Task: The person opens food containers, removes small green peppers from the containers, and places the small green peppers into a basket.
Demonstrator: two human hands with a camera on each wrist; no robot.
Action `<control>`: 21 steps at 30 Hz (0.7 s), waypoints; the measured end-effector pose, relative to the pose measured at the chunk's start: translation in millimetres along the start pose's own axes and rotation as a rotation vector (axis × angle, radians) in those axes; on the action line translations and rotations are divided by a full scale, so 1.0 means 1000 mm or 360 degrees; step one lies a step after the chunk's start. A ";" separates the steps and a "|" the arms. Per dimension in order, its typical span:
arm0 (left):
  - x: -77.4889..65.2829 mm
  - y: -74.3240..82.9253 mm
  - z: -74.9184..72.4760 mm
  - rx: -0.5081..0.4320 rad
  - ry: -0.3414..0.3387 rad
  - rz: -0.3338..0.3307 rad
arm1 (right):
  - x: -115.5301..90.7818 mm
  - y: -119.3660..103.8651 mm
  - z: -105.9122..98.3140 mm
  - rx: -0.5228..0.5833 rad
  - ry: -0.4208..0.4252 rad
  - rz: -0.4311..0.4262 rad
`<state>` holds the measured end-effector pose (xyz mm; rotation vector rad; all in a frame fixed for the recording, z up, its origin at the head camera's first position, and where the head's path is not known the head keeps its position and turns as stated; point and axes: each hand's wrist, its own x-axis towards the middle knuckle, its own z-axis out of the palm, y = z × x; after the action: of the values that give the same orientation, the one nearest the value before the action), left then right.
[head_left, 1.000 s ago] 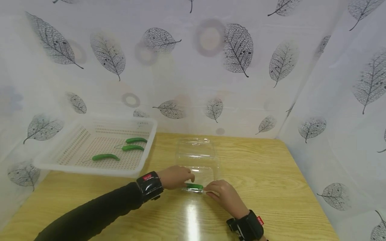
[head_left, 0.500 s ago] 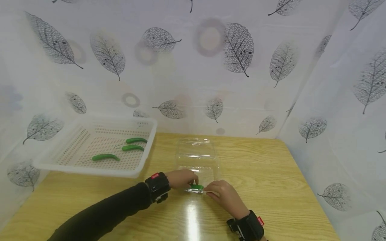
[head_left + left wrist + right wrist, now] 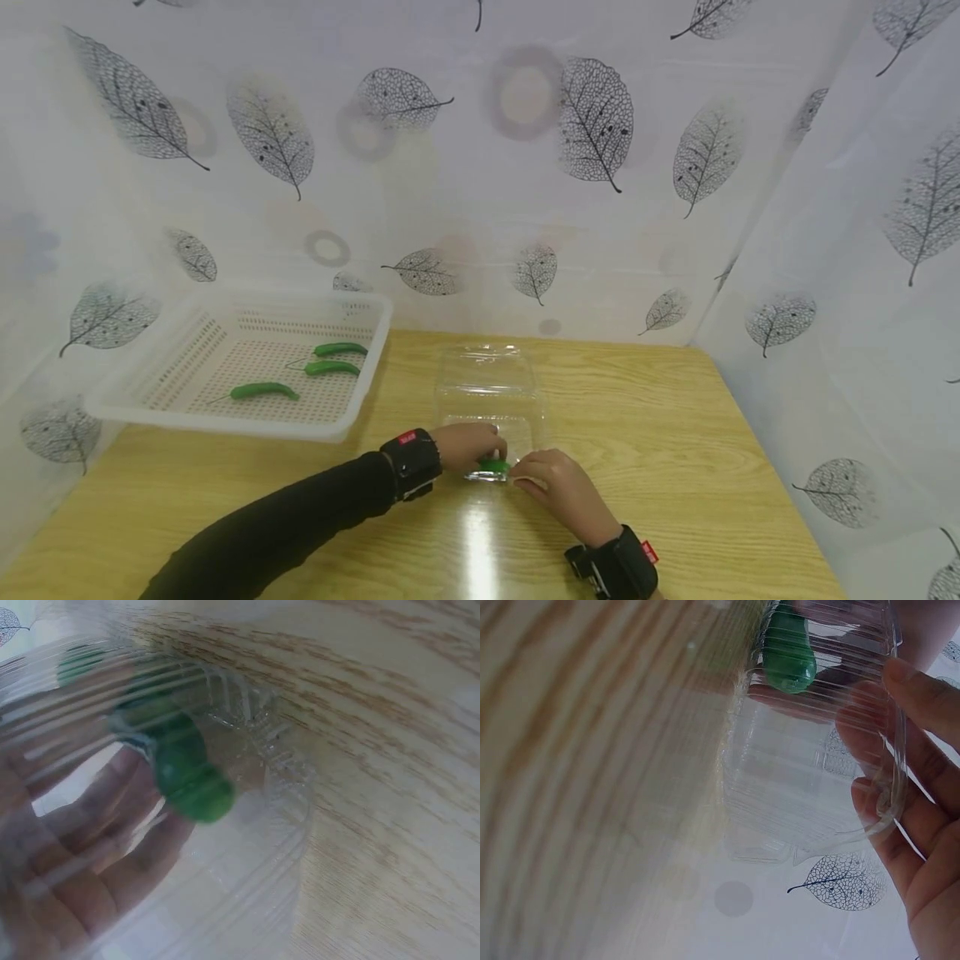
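Note:
A clear plastic clamshell box [image 3: 491, 403] stands on the table with its lid laid back. Inside, along the near wall, lies a green chili pepper [image 3: 493, 466]. My left hand [image 3: 468, 447] reaches into the box from the left, fingers bent down around the pepper and hiding its left part. Seen through the ridged wall in the left wrist view, fingertips meet the side of the chili pepper [image 3: 184, 765]. At the front right corner my right hand [image 3: 558, 487] pinches the box rim between thumb and fingers, as the right wrist view shows with the rim [image 3: 898, 750].
At the left stands a white perforated basket [image 3: 225, 427] with three green chili peppers [image 3: 264, 390] inside. The box rests on a wood-grain table [image 3: 637, 433]. Behind and at the sides hang white sheets [image 3: 480, 183] printed with leaves.
My left hand has moved right along the pepper, and its fingers have come down onto it. The pepper's right end has shifted slightly right. My right hand has stayed at the rim.

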<state>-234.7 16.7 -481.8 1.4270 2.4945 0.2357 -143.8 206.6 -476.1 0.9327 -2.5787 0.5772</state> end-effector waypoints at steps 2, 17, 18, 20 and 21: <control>0.001 0.001 0.000 0.0031 0.0007 0.0003 | 0.000 0.000 0.000 0.0010 0.0009 -0.0001; 0.013 0.001 0.007 0.0154 0.0092 -0.0001 | -0.001 0.001 0.002 0.0002 0.0026 0.0000; 0.013 0.001 0.007 0.0150 0.0087 -0.0002 | -0.001 0.001 0.002 0.0005 0.0025 -0.0001; 0.014 0.002 0.006 0.0146 0.0076 -0.0008 | -0.001 0.002 0.002 0.0008 0.0021 -0.0001; 0.014 0.002 0.006 0.0145 0.0070 -0.0010 | -0.001 0.002 0.002 0.0011 0.0020 0.0002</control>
<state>-238.3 30.2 -489.2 1.4630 2.5752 0.1557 -144.6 207.1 -478.6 0.9268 -2.5681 0.5911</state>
